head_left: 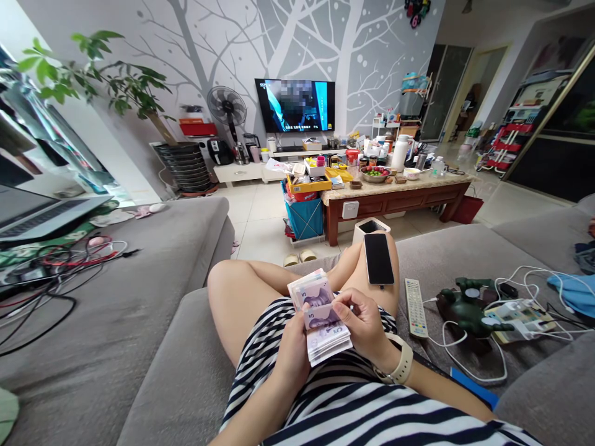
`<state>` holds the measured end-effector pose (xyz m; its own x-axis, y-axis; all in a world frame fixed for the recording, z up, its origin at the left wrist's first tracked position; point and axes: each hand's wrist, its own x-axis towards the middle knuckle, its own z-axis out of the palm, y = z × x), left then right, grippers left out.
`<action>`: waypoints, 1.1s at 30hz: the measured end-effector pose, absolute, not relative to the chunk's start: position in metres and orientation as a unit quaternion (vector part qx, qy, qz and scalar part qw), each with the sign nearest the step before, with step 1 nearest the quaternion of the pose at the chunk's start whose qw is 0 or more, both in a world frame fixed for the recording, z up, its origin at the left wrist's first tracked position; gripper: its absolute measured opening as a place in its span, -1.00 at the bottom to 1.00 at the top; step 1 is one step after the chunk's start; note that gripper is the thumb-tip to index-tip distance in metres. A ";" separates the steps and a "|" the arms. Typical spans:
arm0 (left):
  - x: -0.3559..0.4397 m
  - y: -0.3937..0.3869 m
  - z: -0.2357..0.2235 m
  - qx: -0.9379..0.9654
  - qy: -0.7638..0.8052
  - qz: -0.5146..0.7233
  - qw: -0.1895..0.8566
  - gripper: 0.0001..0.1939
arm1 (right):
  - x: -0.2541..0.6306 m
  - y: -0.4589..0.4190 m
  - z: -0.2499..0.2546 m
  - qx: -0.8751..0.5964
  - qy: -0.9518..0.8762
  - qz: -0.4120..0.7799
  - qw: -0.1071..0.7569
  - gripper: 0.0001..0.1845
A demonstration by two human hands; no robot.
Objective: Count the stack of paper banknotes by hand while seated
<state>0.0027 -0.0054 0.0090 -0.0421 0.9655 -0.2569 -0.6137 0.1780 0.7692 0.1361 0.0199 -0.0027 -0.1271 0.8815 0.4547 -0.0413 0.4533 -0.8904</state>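
Observation:
A stack of purple 5-yuan banknotes [328, 344] is held above my lap, over a black-and-white striped garment [260, 347]. My left hand [294, 344] is closed round the left edge of the stack, its thumb on the top notes. My right hand [363, 322], with a pale watch on the wrist, pinches the right edge of a note between thumb and finger. The upper notes lean away from me and the lower ones fan toward my body. On my right knee rests a smartphone [379, 259], its screen dark.
Beside my right leg on the grey sofa [441, 248] lie a remote control [416, 308], a dark green massager-like device [469, 306] and white cables. A laptop [56, 217] and tangled cables are at left. Ahead stands a crowded coffee table [400, 201] with a fruit bowl [375, 175].

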 end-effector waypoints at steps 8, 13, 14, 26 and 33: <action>0.001 -0.006 0.002 0.228 0.383 0.594 0.670 -0.65 | 0.136 0.020 -0.004 -0.339 -0.640 0.394 0.566 -0.67; 0.001 -0.005 0.002 0.232 0.391 0.591 0.667 -0.64 | 0.136 0.018 -0.002 -0.326 -0.636 0.401 0.573 -0.66; 0.001 -0.005 0.002 0.234 0.392 0.589 0.667 -0.63 | 0.137 0.018 -0.001 -0.316 -0.637 0.404 0.576 -0.65; 0.004 -0.011 0.011 0.226 0.399 0.588 0.667 -0.77 | 0.136 0.030 -0.011 -0.386 -0.586 0.431 0.567 -0.63; 0.004 -0.010 0.005 0.203 0.413 0.590 0.663 -0.67 | 0.135 0.033 -0.013 -0.406 -0.586 0.434 0.552 -0.63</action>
